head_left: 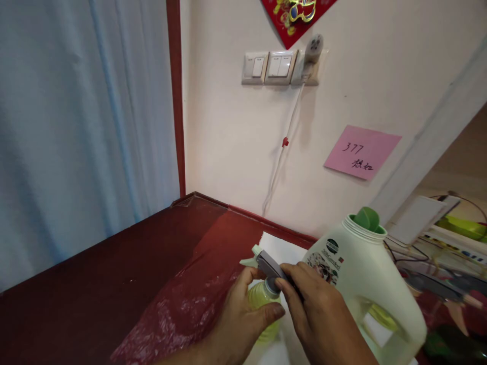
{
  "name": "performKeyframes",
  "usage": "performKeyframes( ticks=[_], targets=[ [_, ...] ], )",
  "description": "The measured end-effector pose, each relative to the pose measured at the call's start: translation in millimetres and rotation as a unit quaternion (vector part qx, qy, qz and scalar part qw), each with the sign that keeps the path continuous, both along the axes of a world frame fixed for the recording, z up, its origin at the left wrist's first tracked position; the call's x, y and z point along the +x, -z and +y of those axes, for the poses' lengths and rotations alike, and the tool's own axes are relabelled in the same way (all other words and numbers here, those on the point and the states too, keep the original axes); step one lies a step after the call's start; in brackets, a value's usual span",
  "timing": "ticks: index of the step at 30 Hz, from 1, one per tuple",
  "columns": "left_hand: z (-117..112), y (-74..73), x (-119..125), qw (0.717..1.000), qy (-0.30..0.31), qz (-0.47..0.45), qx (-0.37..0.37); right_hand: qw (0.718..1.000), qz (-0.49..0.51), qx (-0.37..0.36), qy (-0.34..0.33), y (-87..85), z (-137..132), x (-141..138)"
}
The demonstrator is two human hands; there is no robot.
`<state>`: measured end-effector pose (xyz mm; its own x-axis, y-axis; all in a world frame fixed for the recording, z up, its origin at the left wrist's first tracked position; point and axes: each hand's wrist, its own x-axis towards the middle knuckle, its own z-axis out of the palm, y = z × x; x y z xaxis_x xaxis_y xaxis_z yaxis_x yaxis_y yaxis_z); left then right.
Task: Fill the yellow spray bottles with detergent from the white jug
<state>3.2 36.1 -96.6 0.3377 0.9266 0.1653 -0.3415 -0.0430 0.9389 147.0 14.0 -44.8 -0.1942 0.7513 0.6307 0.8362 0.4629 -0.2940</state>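
My left hand is wrapped round a small clear spray bottle filled with yellow liquid. My right hand grips the bottle's grey trigger head, whose pale green nozzle points left. Right beside them, touching my right hand's far side, stands a large white detergent jug with a green spout insert, uncapped, with yellow liquid showing low in it. Everything rests on a dark red table, partly over a white sheet.
Crinkled red plastic film covers the table's middle. A pale blue curtain hangs at left. On the wall are switches, a plug with a white cable, and a pink note. Cluttered cables and boxes lie at right.
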Motion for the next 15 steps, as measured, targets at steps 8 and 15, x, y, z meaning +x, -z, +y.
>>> performKeyframes(
  ticks=[8,15],
  targets=[
    [-1.2,-2.7,18.2,0.993,-0.106,0.016,-0.044,1.0,0.005,0.005,-0.005,1.8,-0.6,2.2],
    [10.1,3.6,3.8,0.997,-0.042,0.025,0.056,1.0,-0.016,-0.007,-0.022,6.4,1.7,10.4]
  ],
)
